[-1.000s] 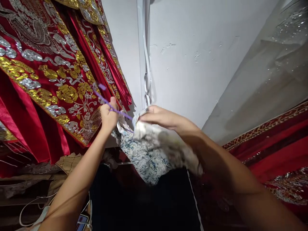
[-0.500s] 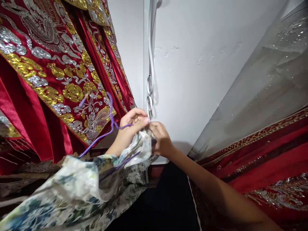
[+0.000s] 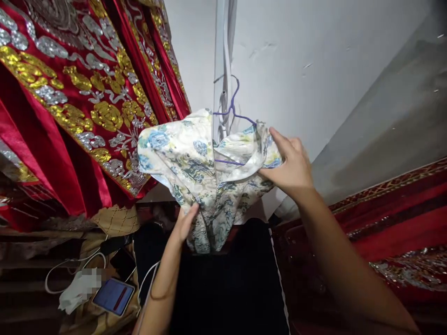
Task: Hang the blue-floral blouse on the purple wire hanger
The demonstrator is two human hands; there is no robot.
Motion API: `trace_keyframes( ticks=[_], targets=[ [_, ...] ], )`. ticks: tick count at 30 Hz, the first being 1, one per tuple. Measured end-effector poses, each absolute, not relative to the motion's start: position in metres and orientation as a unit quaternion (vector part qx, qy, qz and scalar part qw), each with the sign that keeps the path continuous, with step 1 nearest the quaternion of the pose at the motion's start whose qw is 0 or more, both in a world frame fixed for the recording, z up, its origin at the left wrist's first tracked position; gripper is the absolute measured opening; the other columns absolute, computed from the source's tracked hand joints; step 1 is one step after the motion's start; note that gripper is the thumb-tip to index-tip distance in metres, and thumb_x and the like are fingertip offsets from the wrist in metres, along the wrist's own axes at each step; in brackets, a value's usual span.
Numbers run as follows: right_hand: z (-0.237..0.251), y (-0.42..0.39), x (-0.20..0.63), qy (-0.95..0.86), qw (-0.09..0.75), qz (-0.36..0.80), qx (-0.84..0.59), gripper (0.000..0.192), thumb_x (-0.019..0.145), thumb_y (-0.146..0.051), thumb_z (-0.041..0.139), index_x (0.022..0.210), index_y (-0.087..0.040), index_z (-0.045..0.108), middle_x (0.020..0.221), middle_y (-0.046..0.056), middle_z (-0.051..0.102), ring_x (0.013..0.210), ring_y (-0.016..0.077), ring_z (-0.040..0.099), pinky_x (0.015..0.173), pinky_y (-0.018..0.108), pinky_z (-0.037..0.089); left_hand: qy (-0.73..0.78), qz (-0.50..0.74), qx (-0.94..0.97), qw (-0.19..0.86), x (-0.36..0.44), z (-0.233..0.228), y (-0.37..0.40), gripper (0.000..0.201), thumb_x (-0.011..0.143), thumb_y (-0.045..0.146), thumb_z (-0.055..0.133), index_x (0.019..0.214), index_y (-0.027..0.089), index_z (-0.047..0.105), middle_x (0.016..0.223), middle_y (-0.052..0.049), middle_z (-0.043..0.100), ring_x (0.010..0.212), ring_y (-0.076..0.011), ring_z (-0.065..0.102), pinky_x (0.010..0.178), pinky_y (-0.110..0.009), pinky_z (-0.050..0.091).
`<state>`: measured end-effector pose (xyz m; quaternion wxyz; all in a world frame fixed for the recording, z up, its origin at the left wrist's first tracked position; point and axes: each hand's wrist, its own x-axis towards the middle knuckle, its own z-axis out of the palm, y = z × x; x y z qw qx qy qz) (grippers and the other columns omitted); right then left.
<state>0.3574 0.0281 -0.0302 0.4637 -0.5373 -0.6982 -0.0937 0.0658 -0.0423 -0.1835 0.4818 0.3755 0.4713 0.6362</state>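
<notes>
A cream floral top (image 3: 195,153) with blue and green blotches hangs on a thin purple clothes hanger (image 3: 233,100). The hanger's hook points up in front of the white wall, beside a white metal strip; whether it rests on anything I cannot tell. My right hand (image 3: 291,165) pinches the top's right shoulder, thumb uppermost, with the fingers partly behind the cloth. Lower down on the left side, my left hand (image 3: 186,221) has its thumb on the front of the cloth, and its other fingers are mostly hidden behind it.
Red garments with gold and silver sequins (image 3: 104,114) hang at the left. At lower left lie a lit phone (image 3: 114,296), a white cable (image 3: 52,279) and a crumpled white thing (image 3: 78,288). More red embroidered cloth (image 3: 394,232) is at the right, below a plastic-like sheet (image 3: 384,116).
The hanger has turned upright and now sits inside the top, which spreads out facing me. My hands have moved apart, the left down, the right up and to the right.
</notes>
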Motion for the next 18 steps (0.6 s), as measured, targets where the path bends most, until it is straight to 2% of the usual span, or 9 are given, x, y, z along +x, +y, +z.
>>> trace_keyframes(
  ticks=[2,5,7,9,11,12,13,15,18],
  targets=[
    [-0.033,0.023,0.353,-0.709,0.455,-0.103,-0.528,0.095,0.065,-0.041,0.083,0.153,-0.035,0.046,0.12,0.009,0.056,0.115,0.0375,0.056,0.098,0.057,0.044,0.485,0.627,0.382,0.476,0.076,-0.194,-0.048,0.061,0.077,0.043,0.082,0.131,0.018,0.065,0.135,-0.011,0.068,0.139,-0.0303,0.053,0.124,-0.043,0.03],
    [-0.045,0.013,0.355,-0.721,0.461,-0.111,-0.505,0.091,0.066,-0.034,0.082,0.152,-0.032,0.049,0.135,0.011,0.057,0.125,0.0373,0.054,0.107,0.055,0.04,0.489,0.63,0.368,0.479,0.087,-0.205,-0.056,0.06,0.079,0.041,0.081,0.131,0.017,0.065,0.138,-0.012,0.066,0.136,-0.0314,0.056,0.122,-0.046,0.033],
    [-0.059,0.005,0.354,-0.73,0.486,-0.113,-0.466,0.081,0.07,-0.031,0.08,0.147,-0.029,0.055,0.146,0.011,0.054,0.136,0.0372,0.049,0.115,0.053,0.034,0.471,0.625,0.366,0.503,0.093,-0.21,-0.06,0.059,0.08,0.042,0.08,0.131,0.016,0.065,0.139,-0.014,0.065,0.135,-0.0321,0.057,0.121,-0.047,0.035],
    [-0.081,-0.007,0.346,-0.701,0.56,-0.091,-0.433,0.063,0.077,-0.03,0.076,0.139,-0.027,0.063,0.147,0.01,0.057,0.14,0.0353,0.046,0.118,0.052,0.032,0.456,0.621,0.364,0.524,0.1,-0.215,-0.065,0.057,0.082,0.042,0.079,0.131,0.017,0.065,0.141,-0.013,0.064,0.136,-0.0318,0.056,0.12,-0.046,0.036],
    [-0.111,-0.024,0.329,-0.623,0.649,-0.014,-0.436,0.036,0.086,-0.031,0.07,0.122,-0.026,0.072,0.127,0.009,0.069,0.127,0.0322,0.058,0.112,0.051,0.041,0.445,0.625,0.361,0.53,0.109,-0.219,-0.07,0.053,0.084,0.042,0.077,0.131,0.018,0.066,0.14,-0.012,0.064,0.137,-0.0306,0.055,0.12,-0.046,0.036],
    [-0.128,-0.034,0.318,-0.582,0.67,0.046,-0.458,0.022,0.089,-0.034,0.068,0.108,-0.025,0.074,0.111,0.008,0.072,0.111,0.0295,0.065,0.103,0.049,0.047,0.441,0.627,0.362,0.531,0.114,-0.22,-0.073,0.052,0.085,0.041,0.076,0.13,0.018,0.066,0.139,-0.012,0.065,0.136,-0.03,0.056,0.12,-0.046,0.036],
    [-0.145,-0.043,0.306,-0.559,0.663,0.131,-0.481,0.018,0.091,-0.038,0.065,0.095,-0.023,0.073,0.094,0.006,0.071,0.092,0.0261,0.067,0.089,0.044,0.052,0.436,0.627,0.365,0.533,0.119,-0.221,-0.075,0.051,0.085,0.041,0.076,0.13,0.018,0.067,0.137,-0.012,0.067,0.135,-0.0295,0.057,0.12,-0.046,0.036],
    [-0.177,-0.061,0.285,-0.563,0.576,0.298,-0.512,0.031,0.092,-0.048,0.061,0.077,-0.021,0.066,0.07,0.002,0.063,0.067,0.0205,0.059,0.067,0.036,0.05,0.427,0.628,0.377,0.53,0.128,-0.223,-0.079,0.049,0.085,0.04,0.076,0.128,0.019,0.068,0.13,-0.011,0.071,0.13,-0.0286,0.061,0.119,-0.047,0.037],
    [-0.205,-0.075,0.268,-0.577,0.489,0.394,-0.522,0.044,0.091,-0.057,0.061,0.066,-0.021,0.055,0.057,-0.002,0.052,0.056,0.0159,0.048,0.057,0.03,0.04,0.413,0.635,0.405,0.513,0.131,-0.224,-0.082,0.046,0.085,0.037,0.076,0.126,0.019,0.069,0.126,-0.01,0.073,0.125,-0.0274,0.064,0.116,-0.046,0.041]
  ],
)
